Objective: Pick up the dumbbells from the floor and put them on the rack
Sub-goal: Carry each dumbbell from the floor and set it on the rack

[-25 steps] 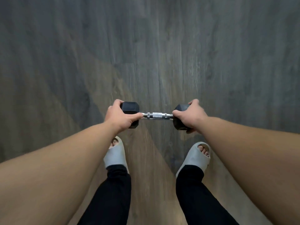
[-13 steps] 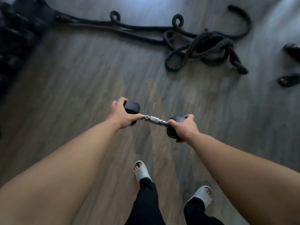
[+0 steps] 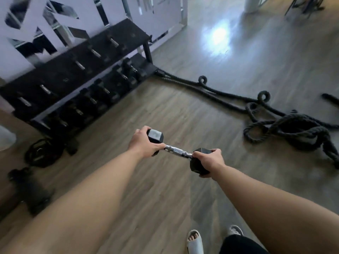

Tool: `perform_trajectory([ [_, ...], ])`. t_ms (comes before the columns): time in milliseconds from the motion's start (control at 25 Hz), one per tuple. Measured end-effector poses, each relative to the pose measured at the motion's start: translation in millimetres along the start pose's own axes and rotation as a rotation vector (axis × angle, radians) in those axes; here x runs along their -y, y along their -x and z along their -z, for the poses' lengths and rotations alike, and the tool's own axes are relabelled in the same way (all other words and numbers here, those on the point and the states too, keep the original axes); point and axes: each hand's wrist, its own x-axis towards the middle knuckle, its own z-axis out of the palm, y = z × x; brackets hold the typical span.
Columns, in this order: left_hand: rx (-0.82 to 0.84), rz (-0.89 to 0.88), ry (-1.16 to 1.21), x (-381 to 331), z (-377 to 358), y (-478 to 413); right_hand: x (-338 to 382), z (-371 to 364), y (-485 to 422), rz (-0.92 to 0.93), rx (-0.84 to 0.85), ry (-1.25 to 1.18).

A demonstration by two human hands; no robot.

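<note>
While I look down from the head view, my left hand (image 3: 145, 143) is clenched over one black hex end of the dumbbell (image 3: 178, 152) and my right hand (image 3: 210, 160) grips the other end, the steel handle bare between them. It hangs tilted above the wood floor (image 3: 165, 110). Ahead to my left stands the rack (image 3: 77, 70), loaded with dumbbells; a heavy rope (image 3: 286, 129) lies coiled to my right.

One head-worn wide-angle view looks forward and down: floor (image 3: 165, 110) fills the frame, rack (image 3: 77, 70) upper left, both forearms close below.
</note>
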Motion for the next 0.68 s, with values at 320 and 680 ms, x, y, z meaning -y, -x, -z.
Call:
perform_trajectory([
  [320, -0.116, 0.153, -0.047, 74.5, 92.6, -80.8, 83.3, -148.6, -40.4, -0.006, 0.209, 0.073],
  [680, -0.237, 0.279, -0.080, 123.4, 206.6, -213.1, 225.4, -304.0, -95.7, -0.063, 0.375, 0.074],
])
